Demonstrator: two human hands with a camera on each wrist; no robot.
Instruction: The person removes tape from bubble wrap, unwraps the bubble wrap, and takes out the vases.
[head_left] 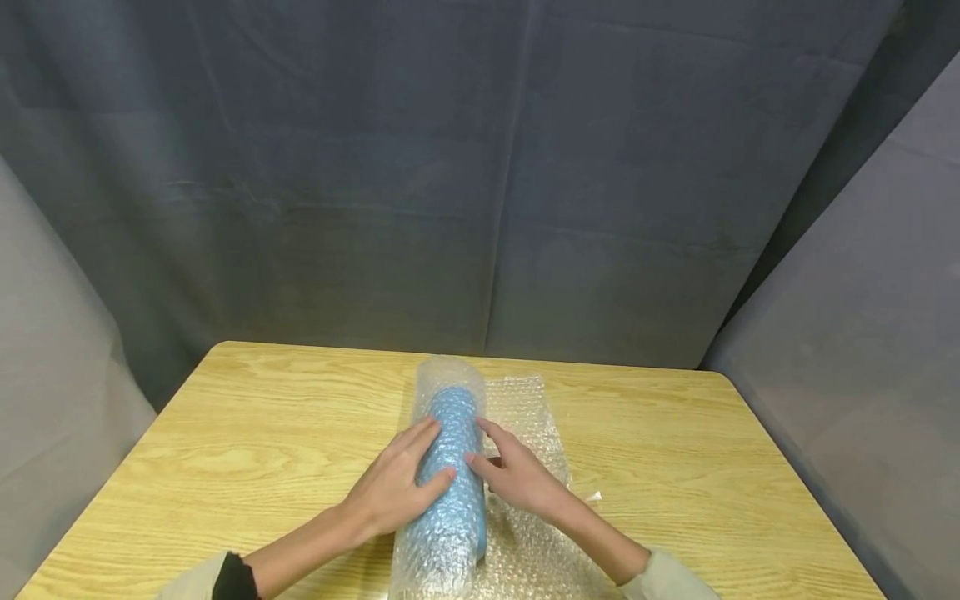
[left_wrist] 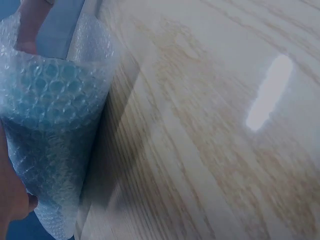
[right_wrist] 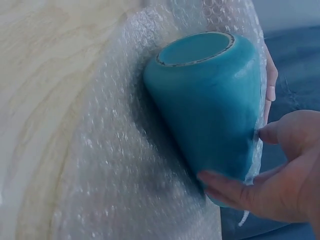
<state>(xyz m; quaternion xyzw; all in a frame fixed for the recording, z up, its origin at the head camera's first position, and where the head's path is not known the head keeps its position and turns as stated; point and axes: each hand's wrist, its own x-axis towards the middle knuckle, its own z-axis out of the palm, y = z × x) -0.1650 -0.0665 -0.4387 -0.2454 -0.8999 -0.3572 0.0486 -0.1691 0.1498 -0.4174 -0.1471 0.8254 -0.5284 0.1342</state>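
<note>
The person's left hand [head_left: 390, 492] and right hand [head_left: 517, 477] are bare, with no gloves, rings or watch showing, and both forearms are uncovered up to sleeves pushed back towards the elbows. The left sleeve [head_left: 197, 579], at the near left edge of the head view, is a pale beige-grey cloth with a black inner cuff [head_left: 235, 577] showing at its end. The right sleeve [head_left: 663, 577], at the near edge further right, is the same pale beige-grey and shows no dark cuff; the fingers [right_wrist: 227, 182] end in short, unpainted nails.
</note>
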